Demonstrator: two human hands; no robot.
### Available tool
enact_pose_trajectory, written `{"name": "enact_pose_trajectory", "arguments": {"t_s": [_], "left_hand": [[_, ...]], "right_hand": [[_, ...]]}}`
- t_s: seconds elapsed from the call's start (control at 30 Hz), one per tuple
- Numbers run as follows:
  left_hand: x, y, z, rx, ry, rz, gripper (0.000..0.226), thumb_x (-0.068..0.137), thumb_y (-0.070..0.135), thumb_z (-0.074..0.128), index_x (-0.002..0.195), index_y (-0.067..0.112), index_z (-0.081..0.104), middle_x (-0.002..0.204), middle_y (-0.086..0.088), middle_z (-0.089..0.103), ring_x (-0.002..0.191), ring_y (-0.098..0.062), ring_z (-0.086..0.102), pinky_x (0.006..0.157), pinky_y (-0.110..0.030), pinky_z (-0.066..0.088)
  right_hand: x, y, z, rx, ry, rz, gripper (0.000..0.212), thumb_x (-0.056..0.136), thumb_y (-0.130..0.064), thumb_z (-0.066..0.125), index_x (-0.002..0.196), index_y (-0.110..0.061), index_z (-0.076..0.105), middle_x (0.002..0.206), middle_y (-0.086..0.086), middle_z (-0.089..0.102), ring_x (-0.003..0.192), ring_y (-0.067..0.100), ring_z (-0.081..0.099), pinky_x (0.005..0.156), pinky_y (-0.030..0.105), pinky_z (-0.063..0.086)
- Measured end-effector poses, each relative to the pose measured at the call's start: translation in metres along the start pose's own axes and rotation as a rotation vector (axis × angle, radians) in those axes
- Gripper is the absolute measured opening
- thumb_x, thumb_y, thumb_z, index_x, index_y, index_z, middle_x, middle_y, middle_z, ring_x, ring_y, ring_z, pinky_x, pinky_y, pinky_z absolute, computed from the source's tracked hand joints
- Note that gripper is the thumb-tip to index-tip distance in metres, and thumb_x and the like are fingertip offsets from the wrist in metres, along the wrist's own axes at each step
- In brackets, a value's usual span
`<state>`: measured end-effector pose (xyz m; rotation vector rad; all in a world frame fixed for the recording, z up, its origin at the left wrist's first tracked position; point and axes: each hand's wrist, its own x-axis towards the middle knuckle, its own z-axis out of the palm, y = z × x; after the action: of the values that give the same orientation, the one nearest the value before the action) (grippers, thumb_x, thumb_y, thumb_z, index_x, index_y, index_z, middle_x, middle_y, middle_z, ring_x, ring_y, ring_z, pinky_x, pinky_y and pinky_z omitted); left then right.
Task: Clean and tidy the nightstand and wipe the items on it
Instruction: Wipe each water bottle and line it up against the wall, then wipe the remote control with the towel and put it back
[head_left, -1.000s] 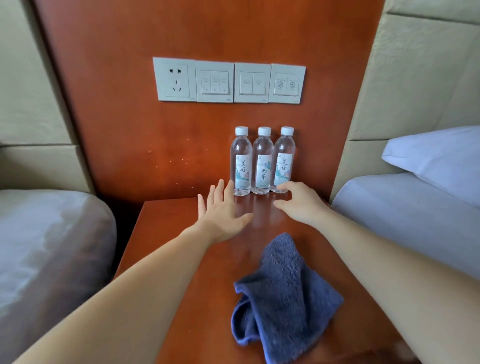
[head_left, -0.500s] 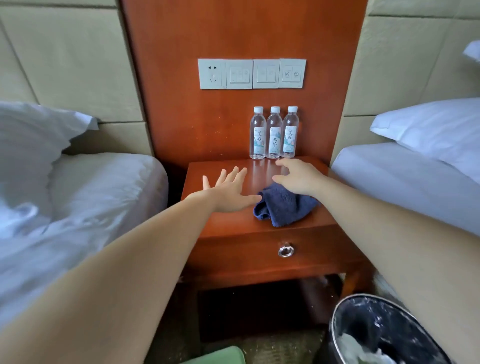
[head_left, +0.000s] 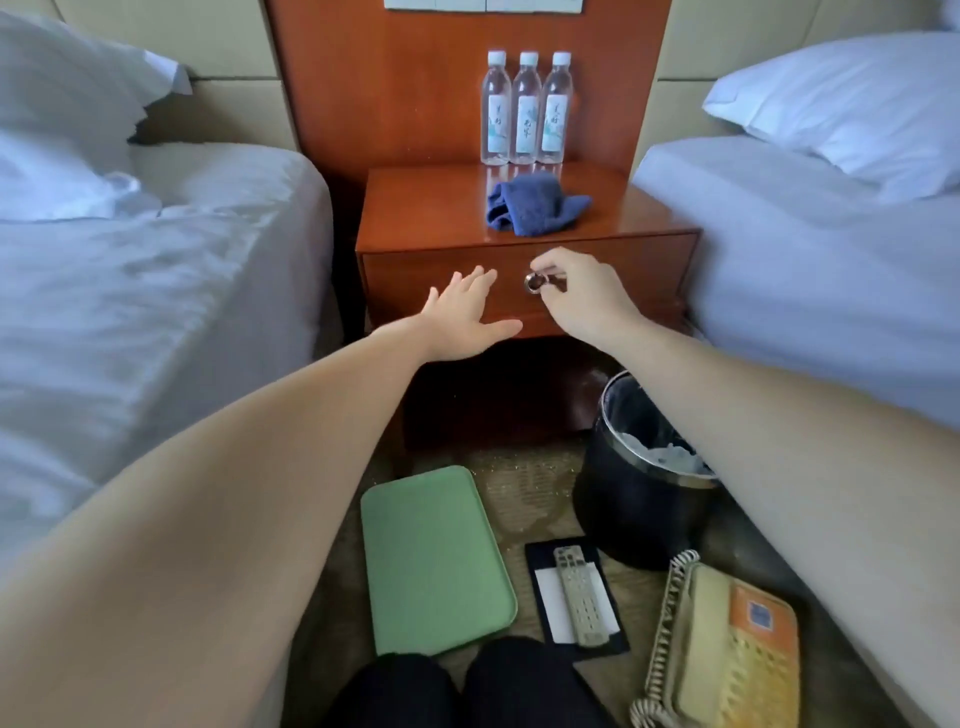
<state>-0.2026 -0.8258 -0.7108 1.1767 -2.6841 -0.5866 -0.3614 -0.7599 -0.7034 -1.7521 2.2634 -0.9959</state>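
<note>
Down at the nightstand's (head_left: 426, 213) drawer front, the right hand (head_left: 587, 299) has its fingers (head_left: 558, 267) curled, pinching the round metal drawer knob (head_left: 537, 283). Just beside it the left hand (head_left: 465, 319) is spread flat before the drawer, fingers straight and holding nothing; whether it touches the wood I cannot tell. Above both hands, on the nightstand top, a crumpled blue cloth (head_left: 535, 208) lies just in front of three water bottles (head_left: 526, 109) standing in a row. On the floor lie a green tray (head_left: 434, 561), a remote (head_left: 579, 597), a telephone (head_left: 727, 654) and a waste bin (head_left: 639, 499).
</note>
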Motion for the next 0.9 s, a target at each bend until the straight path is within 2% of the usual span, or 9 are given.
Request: {"name": "enact_pose_trajectory", "arguments": {"t_s": [0.23, 0.37, 0.5, 0.57, 0.67, 0.77, 0.8, 0.83, 0.9], "left_hand": [[-0.029, 0.012, 0.097, -0.128, -0.192, 0.009, 0.082, 0.098, 0.047, 0.048, 0.155, 0.012, 0.002, 0.164, -0.007, 0.000, 0.151, -0.021, 0.000, 0.122, -0.044, 0.004], [-0.037, 0.012, 0.161, -0.200, -0.339, -0.020, 0.085, 0.097, 0.045, 0.052, 0.156, 0.010, 0.003, 0.163, -0.009, 0.006, 0.150, -0.022, 0.010, 0.119, -0.032, 0.014], [-0.038, -0.001, 0.220, -0.228, -0.474, -0.098, 0.081, 0.098, 0.042, 0.053, 0.155, 0.011, 0.004, 0.161, -0.010, 0.018, 0.145, -0.023, 0.025, 0.111, -0.028, 0.025], [-0.036, -0.011, 0.245, -0.244, -0.551, -0.155, 0.081, 0.099, 0.040, 0.052, 0.156, 0.010, 0.002, 0.161, -0.010, 0.017, 0.146, -0.023, 0.025, 0.112, -0.028, 0.025], [-0.026, -0.022, 0.274, -0.248, -0.610, -0.192, 0.080, 0.099, 0.038, 0.051, 0.156, 0.008, 0.003, 0.162, -0.009, 0.014, 0.147, -0.024, 0.022, 0.114, -0.029, 0.022], [-0.015, -0.028, 0.297, -0.243, -0.665, -0.210, 0.082, 0.098, 0.039, 0.052, 0.155, 0.006, 0.003, 0.162, -0.010, 0.016, 0.146, -0.025, 0.023, 0.116, -0.031, 0.025], [-0.011, -0.031, 0.304, -0.244, -0.686, -0.206, 0.083, 0.097, 0.039, 0.053, 0.155, 0.007, 0.003, 0.161, -0.010, 0.017, 0.146, -0.025, 0.025, 0.116, -0.032, 0.026], [-0.006, -0.033, 0.311, -0.252, -0.705, -0.213, 0.084, 0.097, 0.040, 0.053, 0.155, 0.007, 0.003, 0.161, -0.010, 0.018, 0.145, -0.025, 0.026, 0.116, -0.033, 0.026], [0.002, -0.039, 0.324, -0.280, -0.720, -0.225, 0.083, 0.095, 0.041, 0.055, 0.155, 0.010, 0.007, 0.160, -0.010, 0.023, 0.143, -0.027, 0.030, 0.115, -0.036, 0.029]], "right_hand": [[-0.086, 0.054, 0.043, 0.018, -0.113, 0.128, 0.032, 0.095, -0.011, 0.049, 0.122, -0.023, 0.060, 0.124, -0.001, 0.063, 0.114, 0.018, 0.059, 0.100, 0.037, 0.047], [-0.119, 0.087, 0.076, -0.035, -0.266, 0.259, 0.034, 0.095, -0.012, 0.049, 0.127, -0.020, 0.059, 0.130, 0.005, 0.060, 0.119, 0.024, 0.056, 0.103, 0.036, 0.044], [-0.142, 0.122, 0.109, -0.129, -0.464, 0.431, 0.038, 0.093, -0.014, 0.052, 0.130, -0.013, 0.058, 0.135, 0.010, 0.057, 0.123, 0.028, 0.053, 0.102, 0.030, 0.042], [-0.152, 0.138, 0.123, -0.126, -0.533, 0.508, 0.040, 0.092, -0.012, 0.051, 0.132, -0.008, 0.057, 0.134, 0.013, 0.057, 0.123, 0.030, 0.053, 0.100, 0.030, 0.041], [-0.163, 0.156, 0.145, -0.139, -0.637, 0.596, 0.039, 0.093, -0.012, 0.051, 0.132, -0.006, 0.055, 0.126, 0.013, 0.059, 0.114, 0.029, 0.056, 0.087, 0.028, 0.044], [-0.168, 0.171, 0.167, -0.143, -0.703, 0.655, 0.030, 0.095, -0.016, 0.051, 0.121, -0.003, 0.059, 0.091, 0.006, 0.059, 0.087, 0.022, 0.057, 0.063, 0.026, 0.042], [-0.168, 0.176, 0.174, -0.145, -0.710, 0.665, 0.029, 0.096, -0.016, 0.051, 0.120, -0.003, 0.059, 0.088, 0.004, 0.058, 0.085, 0.021, 0.056, 0.061, 0.025, 0.041], [-0.168, 0.180, 0.179, -0.144, -0.717, 0.673, 0.031, 0.096, -0.016, 0.049, 0.123, -0.003, 0.058, 0.095, 0.006, 0.061, 0.089, 0.022, 0.058, 0.065, 0.026, 0.043], [-0.167, 0.186, 0.187, -0.152, -0.715, 0.700, 0.039, 0.098, -0.016, 0.048, 0.135, -0.005, 0.050, 0.125, 0.013, 0.059, 0.113, 0.027, 0.057, 0.085, 0.029, 0.046]]}}
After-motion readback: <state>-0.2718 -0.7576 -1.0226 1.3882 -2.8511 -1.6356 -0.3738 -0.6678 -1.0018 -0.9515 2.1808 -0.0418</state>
